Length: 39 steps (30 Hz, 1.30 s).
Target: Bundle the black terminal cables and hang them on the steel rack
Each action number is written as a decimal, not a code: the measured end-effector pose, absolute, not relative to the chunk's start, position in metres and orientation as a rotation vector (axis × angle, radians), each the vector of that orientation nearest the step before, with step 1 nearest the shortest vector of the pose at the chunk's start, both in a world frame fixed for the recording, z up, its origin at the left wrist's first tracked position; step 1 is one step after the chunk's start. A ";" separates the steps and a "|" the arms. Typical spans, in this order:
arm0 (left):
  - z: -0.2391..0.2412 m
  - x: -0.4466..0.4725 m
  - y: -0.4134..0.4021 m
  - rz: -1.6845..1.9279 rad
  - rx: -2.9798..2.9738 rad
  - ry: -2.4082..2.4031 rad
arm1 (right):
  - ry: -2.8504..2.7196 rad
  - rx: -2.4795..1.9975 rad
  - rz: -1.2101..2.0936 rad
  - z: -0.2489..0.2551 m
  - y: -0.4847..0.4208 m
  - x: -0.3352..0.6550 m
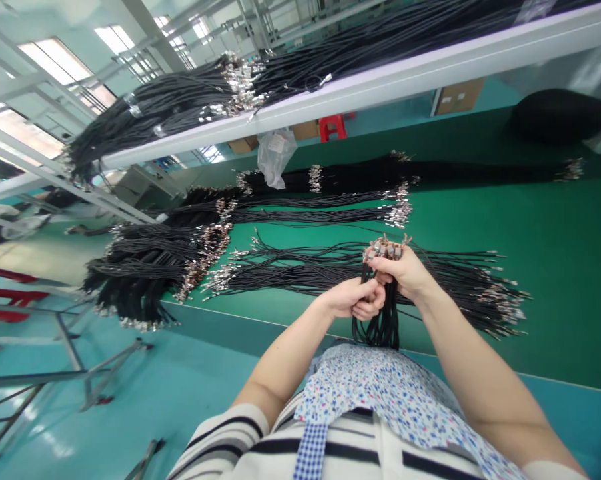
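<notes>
Both my hands grip one bundle of black cables [387, 313] in front of my apron. My left hand [357, 298] is closed around the cables just below their ends. Higher up, my right hand [403, 270] is closed about the top, where silvery connectors and copper-coloured tips [387, 250] stick up. The rest of the bundle hangs in bent loops at the table's front edge. Behind and beside my hands, a loose spread of black cables [290, 273] lies across the green table, its metal ends pointing left and right.
Piled cable bundles [150, 253] lie at the table's left end. More bundles [350, 175] run along the back, with a clear plastic bag [276, 157] hanging above them. A raised shelf [430, 63] carries further cables. A black rounded object [560, 115] sits far right on the green table [570, 247].
</notes>
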<state>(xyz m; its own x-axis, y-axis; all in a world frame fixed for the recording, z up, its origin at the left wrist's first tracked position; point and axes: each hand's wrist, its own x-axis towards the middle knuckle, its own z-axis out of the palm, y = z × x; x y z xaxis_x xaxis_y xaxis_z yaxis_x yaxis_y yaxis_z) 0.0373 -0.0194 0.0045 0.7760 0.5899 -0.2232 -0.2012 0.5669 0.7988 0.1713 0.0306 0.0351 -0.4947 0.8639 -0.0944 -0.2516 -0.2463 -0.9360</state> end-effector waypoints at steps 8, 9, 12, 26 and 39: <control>0.009 0.036 -0.017 0.515 0.937 0.589 | -1.318 -0.818 1.880 0.036 0.036 0.178; 0.010 0.036 -0.016 0.494 0.938 0.595 | -1.346 -0.807 1.899 0.036 0.037 0.180; 0.013 0.039 -0.015 0.456 0.915 0.592 | -1.421 -0.754 1.946 0.034 0.041 0.185; 0.010 0.039 -0.007 0.545 1.049 0.810 | -1.442 -0.731 1.844 0.030 0.043 0.189; 0.013 0.039 -0.012 0.723 1.330 0.938 | -1.265 -0.878 1.664 0.029 0.035 0.195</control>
<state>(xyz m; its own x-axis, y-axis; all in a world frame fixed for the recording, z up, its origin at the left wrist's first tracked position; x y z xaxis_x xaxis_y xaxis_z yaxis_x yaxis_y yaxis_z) 0.0389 -0.0122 0.0125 0.4655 0.8725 -0.1484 0.0783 0.1264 0.9889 0.1947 0.0353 0.0288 -0.3951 0.9178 -0.0385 -0.2086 -0.1305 -0.9692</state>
